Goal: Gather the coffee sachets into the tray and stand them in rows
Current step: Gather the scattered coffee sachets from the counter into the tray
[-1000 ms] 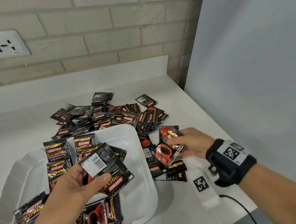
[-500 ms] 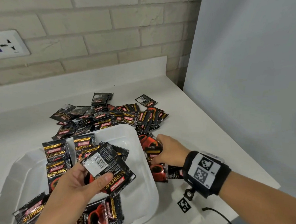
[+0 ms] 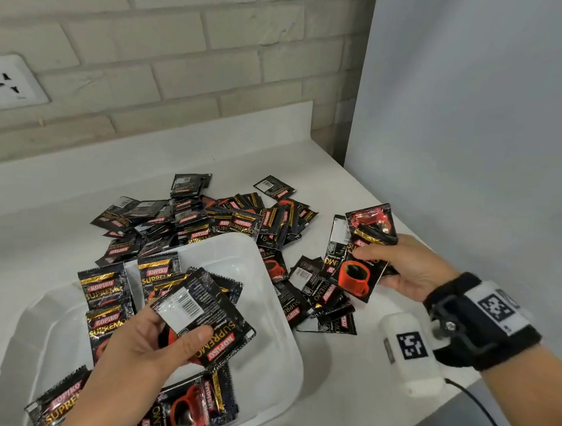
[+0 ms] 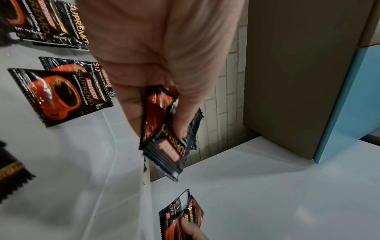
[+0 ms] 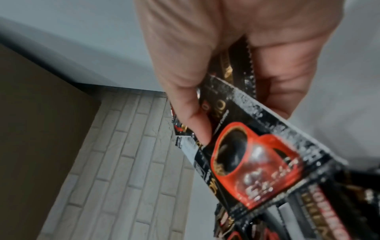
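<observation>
A white plastic tray [image 3: 270,279] sits on the white counter, with several black Kopiko sachets [image 3: 104,289] lying along its left side and front. My left hand [image 3: 153,346] holds a small stack of sachets [image 3: 206,317] above the tray, thumb on top; the left wrist view shows the same stack [image 4: 164,129] pinched between fingers and thumb. My right hand [image 3: 401,264] is raised right of the tray and grips a few sachets [image 3: 361,254], the front one showing a red cup [image 5: 252,164]. A pile of loose sachets [image 3: 206,221] lies behind the tray.
More loose sachets [image 3: 320,301] lie on the counter between the tray and my right hand. A brick wall with a socket [image 3: 8,84] runs behind. A grey panel [image 3: 476,109] stands at the right, and the counter edge [image 3: 452,398] is near my right wrist.
My right hand dipped to the sachets beside the tray, then lifted up and to the right with a few more in its grip. The left hand stayed over the tray with its stack.
</observation>
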